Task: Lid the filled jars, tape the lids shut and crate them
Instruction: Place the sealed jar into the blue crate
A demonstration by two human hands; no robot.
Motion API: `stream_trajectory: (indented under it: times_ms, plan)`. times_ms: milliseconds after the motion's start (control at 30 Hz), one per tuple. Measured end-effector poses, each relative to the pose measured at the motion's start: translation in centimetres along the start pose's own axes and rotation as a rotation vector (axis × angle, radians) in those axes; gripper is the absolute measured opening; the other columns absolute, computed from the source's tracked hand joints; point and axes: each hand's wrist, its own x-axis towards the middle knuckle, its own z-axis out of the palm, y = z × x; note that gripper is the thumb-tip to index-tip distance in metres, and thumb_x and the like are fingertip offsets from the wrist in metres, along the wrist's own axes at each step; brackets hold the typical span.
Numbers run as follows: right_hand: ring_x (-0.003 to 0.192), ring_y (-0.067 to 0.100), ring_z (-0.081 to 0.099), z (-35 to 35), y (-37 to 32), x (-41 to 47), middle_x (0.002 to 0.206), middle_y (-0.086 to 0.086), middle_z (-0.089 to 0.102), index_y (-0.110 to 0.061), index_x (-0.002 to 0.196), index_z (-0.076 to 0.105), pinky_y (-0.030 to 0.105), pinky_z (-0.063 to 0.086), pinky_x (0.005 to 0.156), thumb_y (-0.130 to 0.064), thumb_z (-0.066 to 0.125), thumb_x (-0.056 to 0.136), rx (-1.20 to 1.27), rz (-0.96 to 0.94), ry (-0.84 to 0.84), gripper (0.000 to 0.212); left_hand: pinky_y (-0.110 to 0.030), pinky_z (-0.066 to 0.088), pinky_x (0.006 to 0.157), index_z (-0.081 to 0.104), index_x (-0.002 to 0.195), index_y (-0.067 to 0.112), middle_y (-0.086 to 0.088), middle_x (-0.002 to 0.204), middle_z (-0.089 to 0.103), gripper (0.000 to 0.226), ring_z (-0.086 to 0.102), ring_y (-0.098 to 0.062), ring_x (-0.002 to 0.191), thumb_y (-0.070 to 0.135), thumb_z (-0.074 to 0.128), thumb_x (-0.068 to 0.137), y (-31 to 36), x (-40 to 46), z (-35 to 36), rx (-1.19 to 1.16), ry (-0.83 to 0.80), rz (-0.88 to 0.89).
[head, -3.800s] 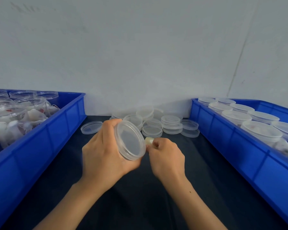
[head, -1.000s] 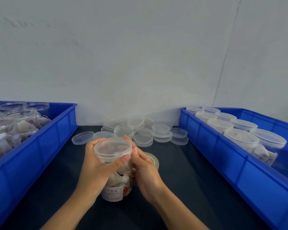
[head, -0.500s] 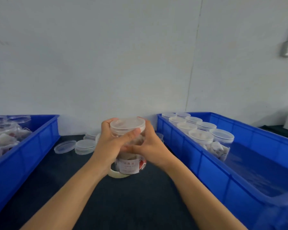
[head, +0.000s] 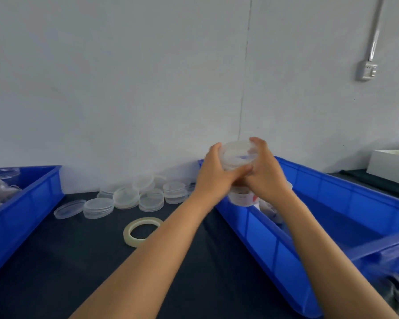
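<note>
Above the near rim of the right crate point(head: 274, 245), at two o'clock from the tape point(head: 141, 231), a lidded jar point(head: 238, 157) hangs roughly upright, lid up and tipped slightly. Left hand point(head: 213, 178) grips its nine o'clock side, right hand point(head: 266, 176) its three o'clock side, fingers curled round.

A: What kind of place is this?
B: Small packing workshop, looks like. Blue crates point(head: 332, 194) flank a dark table point(head: 83, 268), loose lids point(head: 127, 198) piled behind the tape roll point(head: 141, 231), bare wall.
</note>
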Motion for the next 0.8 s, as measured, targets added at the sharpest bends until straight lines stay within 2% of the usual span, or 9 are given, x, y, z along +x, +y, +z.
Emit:
stream_trajectory:
  times_ms: [67,167,333,400,500,567,633,700,800]
  plan:
    - [0.105,0.017,0.051,-1.1,1.5,0.1,0.136,0.003,0.047,-0.023,0.144,0.024,0.031,0.041,0.077,-0.02,0.076,0.072,-0.053,0.024,0.053,0.089,-0.04,0.039,0.11,0.031,0.148,0.015,-0.005,0.145,0.044,0.078,0.046,-0.02,0.13,0.027,0.074,0.084,-0.2,0.1,1.8,0.036,-0.07,0.029]
    - [0.11,0.025,0.052,-2.4,3.3,0.2,0.139,0.006,0.046,-0.021,0.143,0.025,0.035,0.042,0.075,-0.019,0.075,0.073,-0.093,0.118,0.127,0.086,-0.039,0.032,0.115,0.026,0.152,0.016,-0.006,0.154,0.033,0.062,0.036,-0.021,0.139,0.015,0.055,0.097,-0.8,0.3,3.8,0.111,-0.16,0.085]
    - [0.095,0.018,0.044,-2.7,4.5,0.0,0.139,0.007,0.044,-0.019,0.14,0.027,0.033,0.037,0.07,-0.025,0.083,0.069,-0.125,0.176,0.179,0.091,-0.03,0.028,0.114,0.025,0.152,0.015,-0.007,0.156,0.031,0.058,0.032,-0.021,0.141,0.0,0.039,0.098,-1.1,0.5,5.0,0.191,-0.228,0.106]
    - [0.096,0.021,0.046,-2.6,5.2,-0.2,0.135,0.012,0.046,-0.013,0.138,0.028,0.033,0.037,0.073,-0.021,0.084,0.068,-0.125,0.247,0.111,0.09,-0.029,0.032,0.103,0.031,0.149,0.012,-0.013,0.149,0.039,0.056,0.039,-0.027,0.135,-0.001,0.04,0.095,-1.6,0.3,5.2,0.269,-0.275,0.115]
    - [0.097,0.029,0.051,-2.1,6.2,-0.6,0.126,0.018,0.048,-0.006,0.13,0.029,0.034,0.04,0.07,-0.019,0.086,0.062,-0.084,0.432,-0.026,0.089,-0.035,0.038,0.096,0.042,0.137,0.004,-0.019,0.137,0.048,0.044,0.046,-0.033,0.124,0.002,0.043,0.093,-2.7,-0.2,5.6,0.412,-0.357,0.088]
    - [0.107,0.036,0.05,-1.8,6.5,-0.7,0.134,0.019,0.04,-0.004,0.137,0.022,0.042,0.044,0.073,-0.019,0.087,0.063,-0.049,0.589,-0.09,0.1,-0.037,0.038,0.089,0.05,0.122,-0.001,-0.022,0.125,0.054,0.031,0.05,-0.036,0.115,-0.001,0.043,0.091,-3.6,-0.6,6.0,0.555,-0.403,0.094]
    - [0.127,0.043,0.038,-1.8,6.7,-0.8,0.147,0.018,0.025,-0.004,0.149,0.004,0.057,0.047,0.087,-0.017,0.086,0.069,-0.061,0.722,-0.118,0.116,-0.039,0.036,0.088,0.052,0.109,-0.002,-0.023,0.119,0.057,0.023,0.048,-0.039,0.112,-0.003,0.043,0.088,-4.2,-1.0,6.4,0.679,-0.436,0.099]
    - [0.131,0.045,0.033,-1.9,7.1,-0.8,0.15,0.018,0.023,-0.004,0.151,-0.002,0.063,0.045,0.093,-0.018,0.086,0.07,-0.055,0.782,-0.148,0.12,-0.042,0.036,0.089,0.052,0.109,0.0,-0.02,0.121,0.056,0.021,0.043,-0.038,0.117,0.002,0.043,0.09,-4.7,-1.3,6.7,0.756,-0.439,0.099]
    - [0.129,0.046,0.039,-1.9,7.1,-0.7,0.145,0.017,0.034,0.002,0.149,0.006,0.055,0.047,0.094,-0.018,0.08,0.078,-0.069,0.798,-0.243,0.104,-0.046,0.035,0.096,0.049,0.122,0.004,-0.018,0.134,0.048,0.027,0.036,-0.036,0.126,0.012,0.041,0.097,-4.9,-1.3,6.8,0.867,-0.44,0.107]
